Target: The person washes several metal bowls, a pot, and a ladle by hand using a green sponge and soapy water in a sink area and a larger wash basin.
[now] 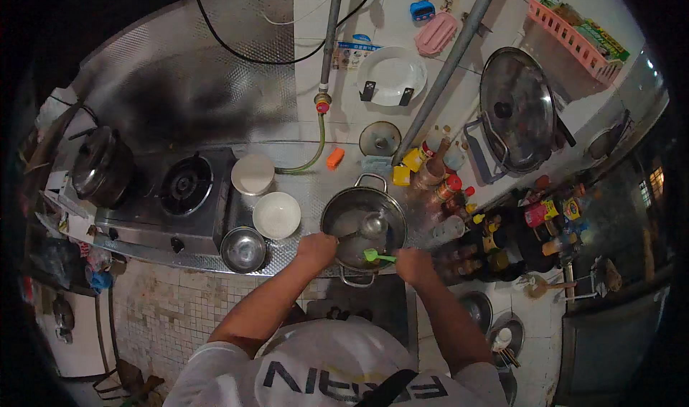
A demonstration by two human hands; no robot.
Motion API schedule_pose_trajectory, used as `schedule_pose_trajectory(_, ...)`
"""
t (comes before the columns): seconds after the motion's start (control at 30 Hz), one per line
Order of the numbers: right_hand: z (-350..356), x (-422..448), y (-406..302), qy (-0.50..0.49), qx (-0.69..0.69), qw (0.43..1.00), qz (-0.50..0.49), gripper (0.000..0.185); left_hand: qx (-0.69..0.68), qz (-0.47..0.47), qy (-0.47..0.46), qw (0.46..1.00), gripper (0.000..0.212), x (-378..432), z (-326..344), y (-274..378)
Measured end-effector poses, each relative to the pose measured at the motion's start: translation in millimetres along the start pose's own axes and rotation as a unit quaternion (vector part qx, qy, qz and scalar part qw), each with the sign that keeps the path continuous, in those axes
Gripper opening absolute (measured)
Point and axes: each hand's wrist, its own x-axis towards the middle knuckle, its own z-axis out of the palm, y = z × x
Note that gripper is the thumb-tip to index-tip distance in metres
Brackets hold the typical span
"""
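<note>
A two-handled steel pot stands on the metal counter before me. My left hand is at its left rim, closed around the dark handle of a ladle whose round bowl hangs inside the pot. At the right rim, my right hand grips a small green plastic spoon, its scoop over the pot's near side. Whether the scoop has anything in it is too small to tell. To the left are two white bowls and a steel bowl.
A gas stove with a lidded dark pot is at the left. Bottles and seasoning jars crowd the right side. An orange sponge and a glass lid lie behind the pot. A green hose crosses the counter.
</note>
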Motion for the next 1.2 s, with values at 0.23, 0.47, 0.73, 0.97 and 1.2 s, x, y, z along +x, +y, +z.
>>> schedule_pose_trajectory(0.23, -40.9, -0.2, -15.1, 0.005, 0.103, 0.993, -0.063, 0.035, -0.015, -0.006, -0.003, 1.000, 0.029, 8.9, 9.8, -8.5)
schedule_pose_trajectory(0.47, -131.2, -57.8, -55.4, -0.133, 0.083, 0.986, 0.047, 0.038, -0.015, -0.002, -0.012, 1.000, 0.028, 3.7, -5.2, 0.8)
schedule_pose_trajectory(0.73, -141.1, -79.5, -3.2, -0.057, 0.008, 0.993, 0.102, 0.034, 0.021, 0.018, 0.019, 0.999, 0.025, 3.4, 6.5, -4.0)
schedule_pose_trajectory(0.97, -121.1, -92.0, -26.6, -0.047, 0.050, 0.997, 0.045, 0.030, 0.008, 0.002, 0.049, 0.999, 0.026, 0.3, 8.5, -0.6)
schedule_pose_trajectory(1.2, -122.0, -72.2, 29.4, -0.001, 0.008, 0.997, 0.076, 0.032, 0.022, -0.019, -0.008, 1.000, 0.030, 2.9, 6.5, -0.8)
